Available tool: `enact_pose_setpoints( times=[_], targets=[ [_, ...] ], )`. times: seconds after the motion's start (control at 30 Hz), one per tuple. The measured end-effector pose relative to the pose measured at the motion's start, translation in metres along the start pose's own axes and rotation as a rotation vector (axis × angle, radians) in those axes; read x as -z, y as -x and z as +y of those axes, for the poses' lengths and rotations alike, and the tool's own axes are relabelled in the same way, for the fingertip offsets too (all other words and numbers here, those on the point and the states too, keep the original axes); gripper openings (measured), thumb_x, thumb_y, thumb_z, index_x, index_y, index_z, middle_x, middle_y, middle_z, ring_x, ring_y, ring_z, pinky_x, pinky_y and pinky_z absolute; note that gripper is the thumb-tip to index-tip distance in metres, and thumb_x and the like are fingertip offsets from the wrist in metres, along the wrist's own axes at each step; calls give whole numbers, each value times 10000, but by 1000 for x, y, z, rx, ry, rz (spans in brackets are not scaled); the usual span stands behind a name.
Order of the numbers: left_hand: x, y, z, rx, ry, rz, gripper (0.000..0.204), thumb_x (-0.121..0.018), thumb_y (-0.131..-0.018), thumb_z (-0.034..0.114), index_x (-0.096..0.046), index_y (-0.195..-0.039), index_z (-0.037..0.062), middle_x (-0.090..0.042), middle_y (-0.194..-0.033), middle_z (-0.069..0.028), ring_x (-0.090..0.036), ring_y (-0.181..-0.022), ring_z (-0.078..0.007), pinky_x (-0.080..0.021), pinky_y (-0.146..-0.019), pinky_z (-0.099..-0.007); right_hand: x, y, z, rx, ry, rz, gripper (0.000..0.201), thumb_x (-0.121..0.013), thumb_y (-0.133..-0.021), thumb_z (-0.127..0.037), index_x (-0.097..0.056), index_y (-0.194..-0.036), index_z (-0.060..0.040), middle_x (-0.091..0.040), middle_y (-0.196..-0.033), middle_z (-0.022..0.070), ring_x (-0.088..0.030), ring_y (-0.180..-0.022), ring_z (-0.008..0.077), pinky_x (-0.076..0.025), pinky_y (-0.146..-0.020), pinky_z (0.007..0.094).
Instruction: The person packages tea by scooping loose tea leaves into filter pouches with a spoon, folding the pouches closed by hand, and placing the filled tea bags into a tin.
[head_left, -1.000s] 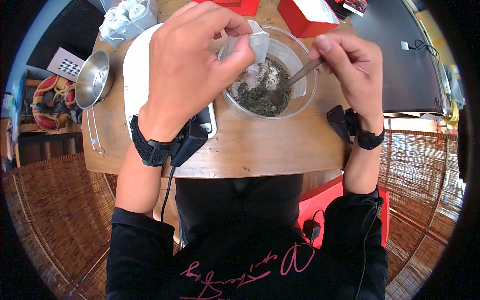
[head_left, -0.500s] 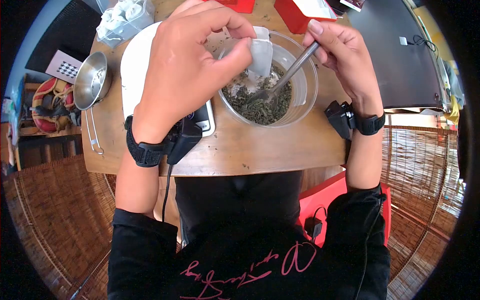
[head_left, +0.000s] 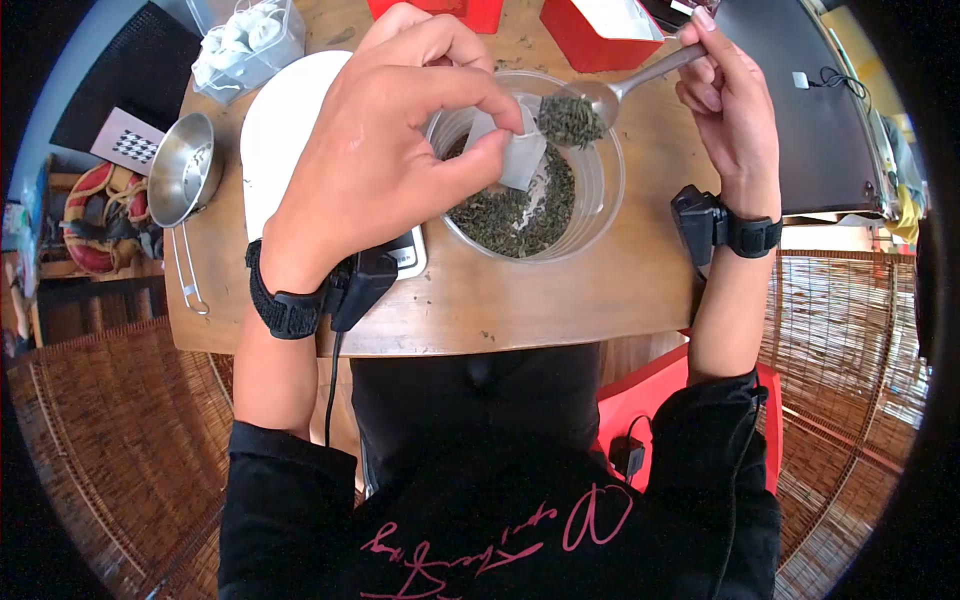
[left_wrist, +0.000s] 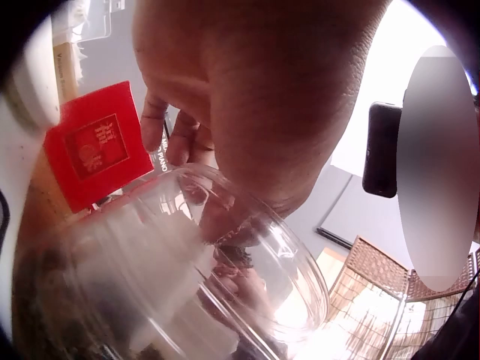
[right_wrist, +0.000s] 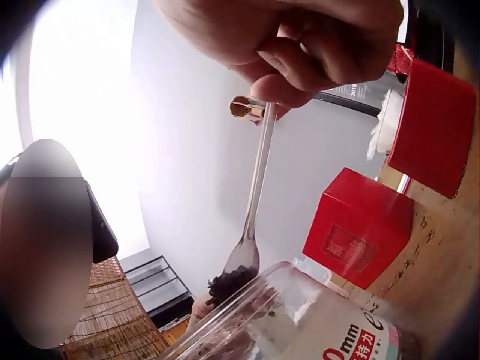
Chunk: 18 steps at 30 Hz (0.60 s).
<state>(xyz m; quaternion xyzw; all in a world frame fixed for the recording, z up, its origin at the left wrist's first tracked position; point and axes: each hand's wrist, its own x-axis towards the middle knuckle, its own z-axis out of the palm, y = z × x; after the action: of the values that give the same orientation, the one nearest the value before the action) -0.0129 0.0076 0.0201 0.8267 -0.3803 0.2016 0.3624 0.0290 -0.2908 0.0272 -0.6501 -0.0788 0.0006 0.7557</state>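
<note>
In the head view the left hand (head_left: 385,150) pinches a small white mesh bag (head_left: 522,160) between thumb and forefinger, above a clear round tub (head_left: 606,200). Dark green dried leaves (head_left: 495,222) lie in the tub. The right hand (head_left: 735,115) grips the end of a metal spoon (head_left: 655,72), whose bowl holds a heap of leaves beside the bag. In the right wrist view the loaded spoon (right_wrist: 260,180) slants down toward the tub's rim. The left wrist view shows the left hand (left_wrist: 247,82) over the tub, its fingertips partly hidden.
A steel pan (head_left: 183,172) with a wire handle stands at the left. Behind it is a clear box (head_left: 290,50) of white bags. A white scale (head_left: 408,262) lies partly under the left forearm. Red boxes (head_left: 590,48) stand at the back.
The right hand has lifted the spoon out of the tub's leaves, up and to the right, now with a heap on it. The bag in the left hand has moved slightly lower.
</note>
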Motion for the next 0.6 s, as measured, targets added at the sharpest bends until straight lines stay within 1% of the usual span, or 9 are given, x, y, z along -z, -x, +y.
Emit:
enact_pose_setpoints(
  times=[0.03,0.07,0.1,0.17,0.3,0.4,0.47,0.5,0.6],
  targets=[
    [0,0,1,1,-15,-1,153,-758,-687,28,-744,-831,79,-604,-901,-28,-561,-936,-227,-448,-846,-339,-7,3,-4,46,29,87,220,-631,-1026,-214,-669,-886,-49,-493,-623,-81,-359,-485,11,-256,-458,194],
    [0,-1,2,1,-29,0,155,-761,-680,27,-750,-824,82,-590,-890,-26,-556,-927,-225,-445,-836,-334,79,-21,57,41,-522,117,253,-563,-1062,-249,-651,-945,-43,-495,-609,-68,-339,-462,28,-250,-437,200],
    [0,-2,2,-2,-28,0,155,-761,-680,27,-750,-824,82,-590,-890,-26,-556,-927,-225,-445,-836,-334,49,-14,39,43,-520,118,253,-563,-1062,-249,-651,-945,-43,-495,-609,-68,-339,-462,28,-250,-437,200],
    [1,-1,2,-1,-39,-16,163,-762,-670,25,-762,-821,86,-573,-878,-24,-545,-911,-219,-442,-820,-322,-4,0,6,162,91,181,252,-581,-1054,-243,-663,-931,-38,-489,-607,-72,-342,-468,22,-240,-443,199],
    [0,-1,3,14,-2,-2,168,-761,-666,21,-768,-820,87,-563,-870,-24,-535,-892,-213,-439,-809,-318,-6,2,4,259,145,219,264,-586,-1050,-242,-680,-925,-29,-492,-596,-70,-338,-471,19,-224,-444,203],
    [1,-2,3,11,-19,-14,170,-759,-663,19,-771,-819,88,-557,-862,-23,-531,-876,-208,-440,-792,-314,-12,6,-3,281,152,149,271,-590,-1046,-233,-698,-920,-19,-507,-588,-62,-343,-479,15,-215,-449,207],
    [1,-2,3,9,-18,-17,170,-758,-663,19,-771,-818,88,-555,-856,-23,-530,-862,-208,-441,-775,-312,-11,6,1,332,220,244,269,-589,-1044,-224,-706,-922,-14,-521,-584,-57,-343,-478,14,-222,-452,204],
    [0,-2,3,9,-18,-18,170,-758,-663,19,-771,-818,88,-555,-856,-23,-530,-862,-208,-441,-775,-312,-10,5,3,331,219,244,269,-589,-1044,-224,-706,-922,-14,-521,-584,-57,-343,-478,14,-222,-452,204],
    [-1,-2,4,7,-28,-14,172,-759,-661,21,-773,-818,89,-552,-852,-24,-531,-852,-208,-443,-764,-310,-10,4,11,433,246,242,266,-589,-1043,-222,-708,-928,-13,-531,-591,-55,-350,-478,12,-233,-456,194]
  ],
)
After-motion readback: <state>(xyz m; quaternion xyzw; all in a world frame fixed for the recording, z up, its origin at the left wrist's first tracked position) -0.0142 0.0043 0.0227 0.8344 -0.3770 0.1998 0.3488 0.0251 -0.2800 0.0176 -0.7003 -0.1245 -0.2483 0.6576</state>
